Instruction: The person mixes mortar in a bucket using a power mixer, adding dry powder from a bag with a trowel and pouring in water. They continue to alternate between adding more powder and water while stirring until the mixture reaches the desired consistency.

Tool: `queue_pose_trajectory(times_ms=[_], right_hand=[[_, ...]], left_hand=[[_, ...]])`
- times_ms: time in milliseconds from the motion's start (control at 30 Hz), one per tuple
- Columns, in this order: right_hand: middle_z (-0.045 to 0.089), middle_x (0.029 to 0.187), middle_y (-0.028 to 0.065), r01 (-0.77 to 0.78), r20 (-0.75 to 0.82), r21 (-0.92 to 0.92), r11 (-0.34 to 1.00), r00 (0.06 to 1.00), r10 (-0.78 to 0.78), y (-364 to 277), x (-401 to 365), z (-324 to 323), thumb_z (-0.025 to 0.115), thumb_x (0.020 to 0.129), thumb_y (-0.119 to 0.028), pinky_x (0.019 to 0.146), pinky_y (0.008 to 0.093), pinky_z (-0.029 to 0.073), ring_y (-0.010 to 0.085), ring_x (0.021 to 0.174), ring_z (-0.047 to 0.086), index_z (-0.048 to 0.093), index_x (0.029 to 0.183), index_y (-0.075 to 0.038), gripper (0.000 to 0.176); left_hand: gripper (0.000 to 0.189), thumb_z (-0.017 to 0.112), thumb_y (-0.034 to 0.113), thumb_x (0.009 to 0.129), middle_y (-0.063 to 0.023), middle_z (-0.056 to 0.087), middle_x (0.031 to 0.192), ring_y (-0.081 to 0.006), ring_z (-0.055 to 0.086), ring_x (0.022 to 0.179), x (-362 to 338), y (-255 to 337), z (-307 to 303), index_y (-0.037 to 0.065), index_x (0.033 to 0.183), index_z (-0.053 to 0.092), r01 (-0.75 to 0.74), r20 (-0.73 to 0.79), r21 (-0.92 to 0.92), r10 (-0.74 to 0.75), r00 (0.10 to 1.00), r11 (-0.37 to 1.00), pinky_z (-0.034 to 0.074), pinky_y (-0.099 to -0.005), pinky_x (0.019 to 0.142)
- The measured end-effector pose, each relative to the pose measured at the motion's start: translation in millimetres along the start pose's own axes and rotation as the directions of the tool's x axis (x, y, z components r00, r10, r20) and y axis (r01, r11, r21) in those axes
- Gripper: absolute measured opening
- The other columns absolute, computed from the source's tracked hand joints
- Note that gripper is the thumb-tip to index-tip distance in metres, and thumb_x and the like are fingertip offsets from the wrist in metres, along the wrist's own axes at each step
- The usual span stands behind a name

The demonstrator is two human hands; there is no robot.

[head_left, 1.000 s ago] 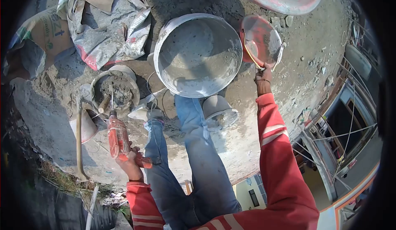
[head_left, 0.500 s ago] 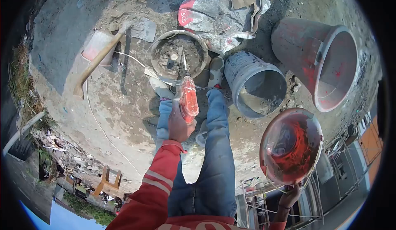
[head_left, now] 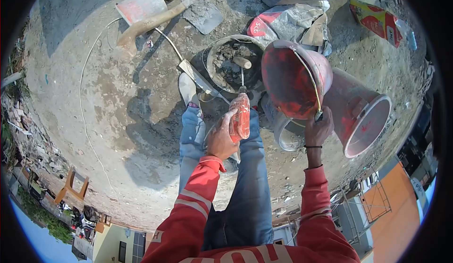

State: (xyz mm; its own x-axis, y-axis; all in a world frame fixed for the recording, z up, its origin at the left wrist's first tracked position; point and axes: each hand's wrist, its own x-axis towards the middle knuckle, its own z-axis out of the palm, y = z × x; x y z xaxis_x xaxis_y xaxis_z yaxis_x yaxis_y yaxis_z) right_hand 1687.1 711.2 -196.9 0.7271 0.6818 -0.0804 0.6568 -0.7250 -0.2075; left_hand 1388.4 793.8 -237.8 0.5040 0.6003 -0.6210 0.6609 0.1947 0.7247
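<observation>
My left hand (head_left: 221,140) grips a red power drill (head_left: 240,116) whose mixing rod points down into a small bucket of grey mortar (head_left: 234,65). My right hand (head_left: 317,130) holds the wire handle of a red-stained bucket (head_left: 291,78), tipped on its side above a grey bucket (head_left: 285,132) that it mostly hides. My legs in blue jeans (head_left: 245,187) stand between the two buckets' near sides, one shoe (head_left: 188,88) beside the mortar bucket.
A large red-stained tub (head_left: 361,114) lies on its side at the right. Crumpled cement bags (head_left: 290,20) sit behind the mortar bucket. A wooden-handled tool (head_left: 148,22), a trowel (head_left: 198,76), a white cord (head_left: 89,79) and a small pink pail (head_left: 140,4) lie on the concrete slab.
My right hand has swung the red bucket from low at the right up over the grey bucket, turning it on its side. The left hand keeps the drill in the mortar bucket.
</observation>
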Motion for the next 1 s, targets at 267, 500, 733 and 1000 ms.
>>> queue_pose_trajectory(times_ms=[267, 500, 733, 1000], right_hand=[[0.060, 0.088, 0.0128, -0.090, 0.203, -0.071, 0.993, 0.974, 0.103, -105.9, -34.0, 85.1, 0.078, 0.077, -0.019, 0.064, 0.0510, 0.047, 0.0380, 0.079, 0.064, 0.055, 0.087, -0.006, 0.028], [0.060, 0.084, 0.0144, -0.140, 0.155, 0.016, 0.990, 0.978, 0.136, -90.2, -46.1, 93.9, 0.074, 0.081, -0.019, 0.067, 0.0511, 0.047, 0.0403, 0.078, 0.063, 0.056, 0.088, -0.005, 0.024], [0.058, 0.077, 0.0152, -0.314, -0.050, 0.248, 0.917, 0.941, 0.335, 13.4, -28.2, 24.6, 0.072, 0.088, -0.017, 0.064, 0.0447, 0.046, 0.0292, 0.065, 0.058, 0.058, 0.090, 0.004, 0.024], [0.064, 0.115, 0.0122, -0.781, 0.352, 0.594, 0.192, 0.468, 0.811, 116.0, -179.6, -185.7, 0.049, 0.104, -0.024, 0.068, 0.0294, 0.059, 0.0182, 0.087, 0.070, 0.054, 0.133, 0.003, 0.040]], left_hand=[[0.084, 0.084, 0.016, 0.071, -0.0154, 0.060, 0.137, -0.0406, 0.059, 0.122, -0.4, -7.5, -10.0, 0.016, 0.145, 0.043, 0.059, 0.018, -0.010, -0.059, 0.998, 0.998, 0.051, -0.0463, 0.100], [0.084, 0.082, 0.012, 0.070, -0.0175, 0.058, 0.139, -0.0407, 0.058, 0.125, 1.3, -5.1, -11.3, 0.012, 0.144, 0.042, 0.038, 0.047, -0.055, -0.036, 0.998, 0.998, 0.049, -0.0452, 0.103], [0.084, 0.074, 0.002, 0.070, -0.0194, 0.058, 0.136, -0.0389, 0.058, 0.126, 3.8, 4.6, 2.2, 0.011, 0.146, 0.040, -0.018, 0.046, -0.006, 0.018, 0.999, 1.000, 0.049, -0.0414, 0.103], [0.082, 0.064, -0.013, 0.070, -0.0156, 0.053, 0.138, -0.0270, 0.058, 0.125, 8.9, 12.0, 25.4, 0.007, 0.146, 0.040, -0.078, 0.094, -0.067, 0.084, 0.992, 0.995, 0.047, -0.0374, 0.104]])
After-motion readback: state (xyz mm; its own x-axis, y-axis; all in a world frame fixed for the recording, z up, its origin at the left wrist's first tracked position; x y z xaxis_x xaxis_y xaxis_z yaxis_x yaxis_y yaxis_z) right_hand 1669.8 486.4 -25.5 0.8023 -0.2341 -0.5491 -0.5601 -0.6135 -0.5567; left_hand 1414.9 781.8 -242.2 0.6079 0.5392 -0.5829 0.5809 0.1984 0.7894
